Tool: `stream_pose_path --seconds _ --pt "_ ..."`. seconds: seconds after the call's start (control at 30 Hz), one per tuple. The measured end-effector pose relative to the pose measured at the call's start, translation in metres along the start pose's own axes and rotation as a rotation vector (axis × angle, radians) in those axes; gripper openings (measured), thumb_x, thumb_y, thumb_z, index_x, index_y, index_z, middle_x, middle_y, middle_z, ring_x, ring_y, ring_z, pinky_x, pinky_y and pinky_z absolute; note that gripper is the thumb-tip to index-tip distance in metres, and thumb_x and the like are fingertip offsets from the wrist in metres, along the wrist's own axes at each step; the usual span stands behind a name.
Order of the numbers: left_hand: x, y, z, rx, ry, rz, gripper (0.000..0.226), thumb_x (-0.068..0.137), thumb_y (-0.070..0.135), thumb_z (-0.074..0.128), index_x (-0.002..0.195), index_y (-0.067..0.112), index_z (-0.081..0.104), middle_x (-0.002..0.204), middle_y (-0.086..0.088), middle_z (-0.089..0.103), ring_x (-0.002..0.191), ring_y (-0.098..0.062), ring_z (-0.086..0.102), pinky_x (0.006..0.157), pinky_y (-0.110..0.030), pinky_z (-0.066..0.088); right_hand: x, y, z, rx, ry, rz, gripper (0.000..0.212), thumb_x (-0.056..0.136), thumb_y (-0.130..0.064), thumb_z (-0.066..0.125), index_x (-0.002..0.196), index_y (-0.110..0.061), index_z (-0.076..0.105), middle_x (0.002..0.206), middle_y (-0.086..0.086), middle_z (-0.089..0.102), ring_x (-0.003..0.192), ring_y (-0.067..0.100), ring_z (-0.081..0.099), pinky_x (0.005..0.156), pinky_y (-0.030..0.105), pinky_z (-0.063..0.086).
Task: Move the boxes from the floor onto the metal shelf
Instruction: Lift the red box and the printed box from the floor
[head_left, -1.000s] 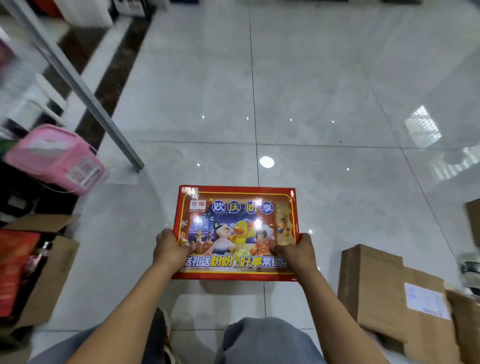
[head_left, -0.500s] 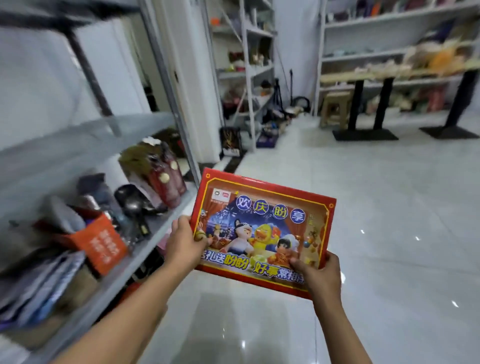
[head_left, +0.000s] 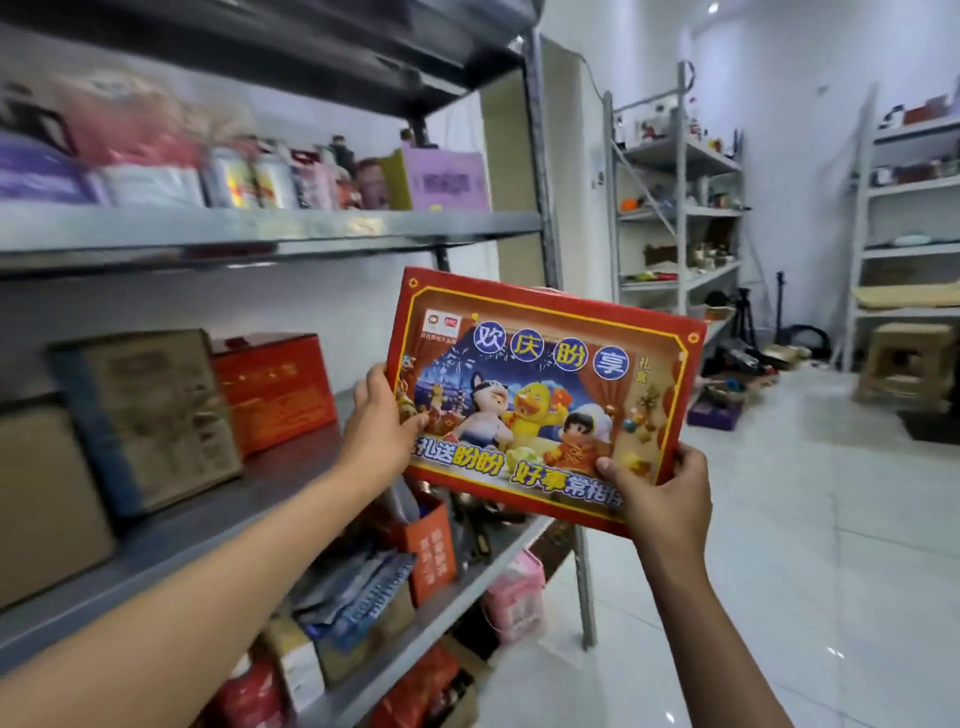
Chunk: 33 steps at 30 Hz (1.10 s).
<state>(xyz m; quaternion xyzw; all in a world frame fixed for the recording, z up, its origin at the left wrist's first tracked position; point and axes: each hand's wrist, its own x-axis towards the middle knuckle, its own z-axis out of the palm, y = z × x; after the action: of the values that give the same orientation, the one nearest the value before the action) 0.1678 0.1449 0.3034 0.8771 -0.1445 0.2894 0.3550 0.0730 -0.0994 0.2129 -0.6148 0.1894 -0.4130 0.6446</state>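
You gripped the red gift box (head_left: 540, 400) in both hands (head_left: 382, 431) (head_left: 657, 499), fingers clenched on its edges — it was not yet on the metal shelf (head_left: 291, 478).

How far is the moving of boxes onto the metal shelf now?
Done: a red cardboard box and a brown printed box stand on the grey metal shelf. In hand: left hand and right hand grip the flat red cartoon gift box, off the floor beside the shelf. Left: setting it down.
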Motion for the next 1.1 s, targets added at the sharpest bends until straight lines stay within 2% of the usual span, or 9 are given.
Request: stream_pose_path --seconds 0.13,0.23,0.37,0.43,0.57,0.7,0.8,0.93,1.1 --pt "0.019 -0.03 -0.025 -0.028 0.013 -0.082 0.064 0.089 0.01 0.063 0.141 0.011 0.026 0.137 -0.008 0.04 0.123 -0.022 0.046 0.091 -0.026 0.037 -0.005 -0.023 0.043 -0.016 -0.079 -0.081 0.065 0.07 -0.017 0.087 0.123 -0.018 0.049 0.102 -0.004 0.063 0.089 0.017 0.063 0.075 0.028 0.049" --pt "0.037 -0.058 -0.029 -0.035 0.025 -0.169 0.068 0.089 0.007 0.062 0.145 0.011 0.022 0.141 -0.009 0.039 0.129 -0.024 0.042 0.099 -0.032 0.037 -0.006 -0.023 0.076 -0.051 -0.13 -0.149 0.062 0.074 -0.017 0.084 0.124 -0.02 0.048 0.102 -0.004 0.063 0.088 0.017 0.063 0.077 0.033 0.053" --pt "0.061 -0.09 -0.028 -0.026 0.014 -0.193 0.074 0.089 0.009 0.063 0.147 0.011 0.018 0.141 -0.009 0.042 0.128 -0.024 0.044 0.1 -0.037 0.04 0.001 -0.018 0.109 -0.1 -0.176 -0.188 0.061 0.08 -0.013 0.079 0.131 -0.018 0.045 0.106 -0.002 0.064 0.077 0.003 0.06 0.057 0.01 0.044" --pt "0.074 -0.105 -0.026 -0.029 0.013 -0.191 0.074 0.088 0.009 0.064 0.146 0.011 0.019 0.14 -0.009 0.044 0.126 -0.024 0.046 0.1 -0.036 0.039 0.006 -0.017 0.123 -0.148 -0.201 -0.216 0.061 0.082 -0.011 0.077 0.133 -0.017 0.044 0.109 -0.001 0.062 0.079 0.003 0.06 0.053 0.008 0.044" --pt "0.101 -0.13 -0.013 -0.051 -0.021 -0.225 0.067 0.085 0.011 0.069 0.139 0.011 0.029 0.134 -0.009 0.051 0.123 -0.025 0.05 0.101 -0.036 0.04 0.013 -0.011 0.153 -0.246 -0.174 -0.279 0.064 0.079 -0.011 0.077 0.134 -0.015 0.045 0.118 0.003 0.061 0.102 0.021 0.063 0.078 0.03 0.053" --pt "0.123 -0.143 0.003 -0.209 0.005 -0.254 0.069 0.077 0.035 0.077 0.132 0.012 0.041 0.125 -0.005 0.059 0.116 -0.022 0.056 0.098 -0.03 0.041 0.006 -0.006 0.176 -0.319 -0.172 -0.352 0.066 0.078 -0.014 0.078 0.135 -0.013 0.044 0.123 0.004 0.055 0.11 0.021 0.057 0.073 0.022 0.046" --pt "0.129 -0.131 0.015 -0.311 -0.073 -0.196 0.068 0.078 0.046 0.072 0.133 0.021 0.042 0.13 0.002 0.057 0.12 -0.016 0.052 0.106 -0.036 0.039 -0.004 0.002 0.195 -0.349 -0.204 -0.375 0.079 0.073 -0.033 0.082 0.138 -0.019 0.038 0.126 0.001 0.052 0.117 0.02 0.053 0.093 0.041 0.05" --pt "0.132 -0.124 0.037 -0.369 -0.11 -0.141 0.09 0.071 0.08 0.051 0.14 0.023 0.039 0.14 0.001 0.05 0.13 -0.016 0.045 0.112 -0.042 0.034 -0.009 0.001 0.219 -0.05 -0.315 -0.167 0.092 0.062 -0.07 0.071 0.137 -0.031 0.036 0.122 -0.007 0.053 0.11 0.011 0.059 0.095 0.043 0.052" --pt "0.13 -0.116 0.032 -0.435 -0.146 -0.154 0.078 0.078 0.074 0.042 0.135 0.022 0.047 0.133 0.001 0.056 0.125 -0.017 0.05 0.108 -0.043 0.039 0.036 -0.012 0.228 -0.044 -0.287 -0.121 0.089 0.067 -0.064 0.075 0.14 -0.029 0.04 0.137 0.001 0.046 0.121 0.02 0.052 0.102 0.05 0.045"
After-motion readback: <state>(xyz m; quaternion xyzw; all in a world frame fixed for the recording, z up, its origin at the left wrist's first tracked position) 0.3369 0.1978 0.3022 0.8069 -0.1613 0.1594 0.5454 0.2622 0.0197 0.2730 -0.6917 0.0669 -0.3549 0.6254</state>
